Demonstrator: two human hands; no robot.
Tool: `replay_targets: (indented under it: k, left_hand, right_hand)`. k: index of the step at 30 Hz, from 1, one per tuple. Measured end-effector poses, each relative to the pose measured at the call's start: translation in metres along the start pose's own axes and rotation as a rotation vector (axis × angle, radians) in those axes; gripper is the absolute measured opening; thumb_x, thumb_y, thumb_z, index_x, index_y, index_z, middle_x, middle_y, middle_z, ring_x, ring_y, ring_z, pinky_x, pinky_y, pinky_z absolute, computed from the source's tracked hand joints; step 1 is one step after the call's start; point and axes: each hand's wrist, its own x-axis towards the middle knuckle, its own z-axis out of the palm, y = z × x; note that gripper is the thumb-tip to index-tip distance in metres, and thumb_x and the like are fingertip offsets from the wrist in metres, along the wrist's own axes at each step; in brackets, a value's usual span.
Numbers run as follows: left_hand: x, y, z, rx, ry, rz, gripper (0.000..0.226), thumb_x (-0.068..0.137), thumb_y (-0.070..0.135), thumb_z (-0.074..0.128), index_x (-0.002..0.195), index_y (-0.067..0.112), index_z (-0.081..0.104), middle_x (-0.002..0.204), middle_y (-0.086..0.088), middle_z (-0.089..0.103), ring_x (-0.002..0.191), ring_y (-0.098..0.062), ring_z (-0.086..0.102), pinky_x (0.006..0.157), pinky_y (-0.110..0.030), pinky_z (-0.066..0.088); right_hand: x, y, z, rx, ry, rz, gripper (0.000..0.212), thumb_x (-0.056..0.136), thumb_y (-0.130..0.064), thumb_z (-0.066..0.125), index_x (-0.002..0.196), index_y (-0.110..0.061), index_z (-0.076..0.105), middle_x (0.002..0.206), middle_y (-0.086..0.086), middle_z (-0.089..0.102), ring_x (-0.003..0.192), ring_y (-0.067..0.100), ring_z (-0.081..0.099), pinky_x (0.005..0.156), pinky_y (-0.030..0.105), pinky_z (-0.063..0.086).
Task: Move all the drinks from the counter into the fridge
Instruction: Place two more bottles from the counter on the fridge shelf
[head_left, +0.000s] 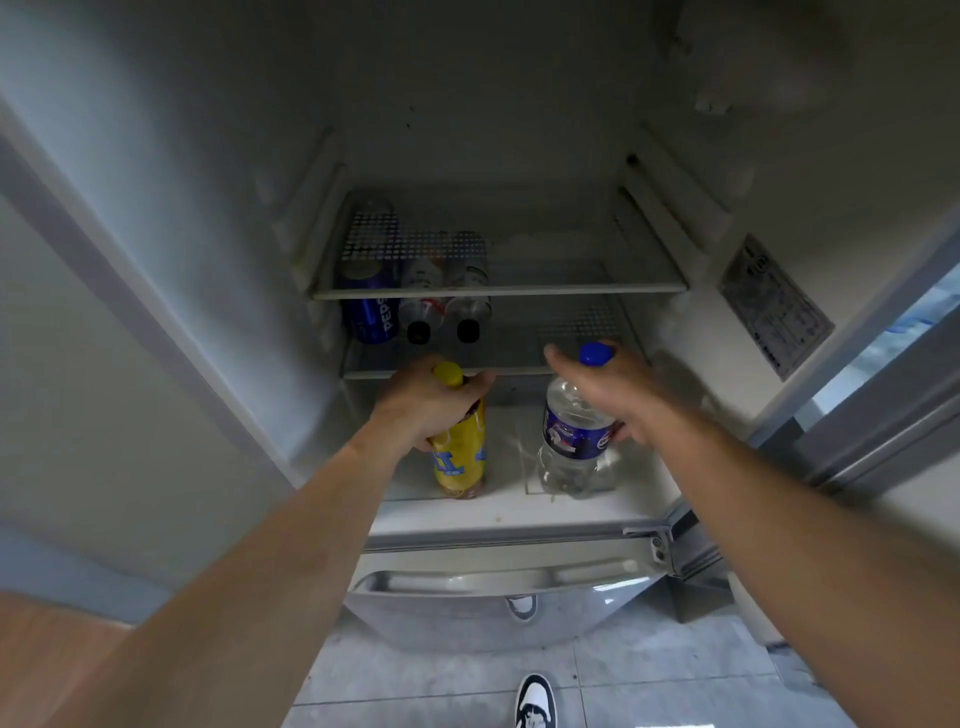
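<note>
Two bottles being set upright on the fridge's bottom shelf

The open fridge (675, 218) takes up the view, its two glass shelves above and a white bottom shelf (514, 506) below; the left hand (431, 400) has its fingers curled round the neck of a yellow drink bottle (460, 457), while the right hand (602, 395) lies against the far side of a clear water bottle (571, 441), fingers fairly straight, seemingly steadying more than gripping it; both bottles stand upright, well apart, probably because they are too tall for the shelf above, where a blue Pepsi can (370, 312) and two small black-capped bottles (447, 306) lie side by side at the left; the desk is out of view
</note>
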Motion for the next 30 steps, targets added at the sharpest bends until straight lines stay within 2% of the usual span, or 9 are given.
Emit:
replay_targets:
  k: [3, 7, 11, 14, 18, 21, 23, 26, 30]
  left_hand:
    - [-0.009, -0.001, -0.010, -0.061, -0.036, -0.073, 0.061, 0.067, 0.074, 0.061, 0.109, 0.030, 0.056, 0.107, -0.002, 0.065, 0.079, -0.030, 0.070, 0.057, -0.046, 0.063]
    - [-0.021, -0.015, -0.023, -0.050, -0.113, -0.156, 0.074, 0.071, 0.072, 0.060, 0.131, 0.032, 0.045, 0.111, -0.008, 0.062, 0.078, -0.031, 0.070, 0.052, -0.037, 0.060]
    - [-0.030, -0.033, -0.040, -0.215, -0.174, -0.211, 0.039, 0.087, 0.040, 0.066, 0.121, 0.028, 0.052, 0.106, -0.015, 0.064, 0.064, -0.034, 0.072, 0.053, -0.035, 0.060]
    - [-0.048, -0.046, -0.045, -0.356, -0.222, -0.255, 0.035, 0.093, 0.032, 0.062, 0.127, 0.032, 0.052, 0.110, -0.017, 0.061, 0.066, -0.037, 0.074, 0.055, -0.035, 0.060]
    - [-0.078, -0.067, -0.037, -0.611, -0.257, -0.274, 0.038, 0.093, 0.017, 0.064, 0.126, 0.033, 0.053, 0.124, -0.019, 0.056, 0.080, -0.043, 0.071, 0.057, -0.036, 0.061]
    - [-0.092, -0.075, -0.020, -0.794, -0.199, -0.294, 0.045, 0.090, 0.010, 0.068, 0.127, 0.026, 0.050, 0.128, -0.018, 0.054, 0.096, -0.042, 0.066, 0.054, -0.038, 0.061]
    - [-0.095, -0.071, -0.009, -0.919, -0.154, -0.322, 0.050, 0.089, 0.007, 0.069, 0.130, 0.023, 0.046, 0.128, -0.016, 0.050, 0.102, -0.037, 0.062, 0.055, -0.040, 0.061]
    - [-0.099, -0.061, 0.007, -1.064, -0.093, -0.348, 0.053, 0.086, 0.000, 0.068, 0.126, 0.025, 0.044, 0.117, -0.012, 0.049, 0.092, -0.027, 0.059, 0.057, -0.041, 0.061]
    - [-0.106, -0.059, 0.032, -1.065, -0.093, -0.316, 0.061, 0.082, -0.007, 0.067, 0.122, 0.030, 0.041, 0.108, -0.006, 0.048, 0.083, -0.027, 0.059, 0.056, -0.038, 0.061]
  right_hand:
    - [-0.008, -0.005, 0.000, -0.027, -0.026, 0.091, 0.061, 0.067, -0.073, 0.069, 0.108, -0.031, 0.051, 0.114, 0.000, 0.056, 0.094, 0.029, 0.059, 0.051, 0.040, 0.059]
    - [-0.023, 0.001, 0.007, -0.190, 0.061, 0.050, 0.057, 0.070, -0.079, 0.055, 0.092, -0.026, 0.057, 0.096, 0.004, 0.063, 0.072, 0.028, 0.066, 0.062, 0.044, 0.063]
    - [-0.040, 0.009, 0.007, -0.526, 0.175, -0.137, 0.064, 0.067, -0.088, 0.035, 0.091, -0.034, 0.058, 0.099, 0.005, 0.064, 0.073, 0.029, 0.067, 0.070, 0.038, 0.060]
    - [-0.055, 0.012, 0.002, -0.272, 0.045, 0.015, 0.055, 0.073, -0.084, 0.050, 0.100, -0.035, 0.054, 0.092, 0.001, 0.066, 0.062, 0.026, 0.070, 0.046, 0.030, 0.056]
    - [-0.074, 0.010, -0.006, 0.159, -0.119, 0.229, 0.072, 0.070, -0.076, 0.067, 0.125, -0.037, 0.044, 0.139, 0.007, 0.048, 0.088, 0.044, 0.065, 0.051, 0.039, 0.059]
    - [-0.085, 0.014, -0.011, 0.328, -0.197, 0.330, 0.099, 0.053, -0.088, 0.064, 0.137, -0.042, 0.039, 0.145, 0.000, 0.037, 0.107, 0.051, 0.058, 0.053, 0.043, 0.059]
    - [-0.092, 0.015, -0.011, 0.420, -0.205, 0.351, 0.076, 0.069, -0.077, 0.067, 0.127, -0.032, 0.047, 0.132, -0.002, 0.037, 0.109, 0.046, 0.057, 0.057, 0.047, 0.060]
    - [-0.099, 0.015, -0.006, 0.558, -0.194, 0.397, 0.019, 0.088, -0.032, 0.069, 0.096, -0.021, 0.056, 0.121, 0.008, 0.043, 0.104, 0.040, 0.057, 0.062, 0.050, 0.060]
    - [-0.118, 0.020, 0.004, 0.780, -0.163, 0.496, 0.013, 0.081, -0.010, 0.065, 0.090, -0.012, 0.056, 0.104, 0.012, 0.041, 0.101, 0.042, 0.054, 0.053, 0.044, 0.061]
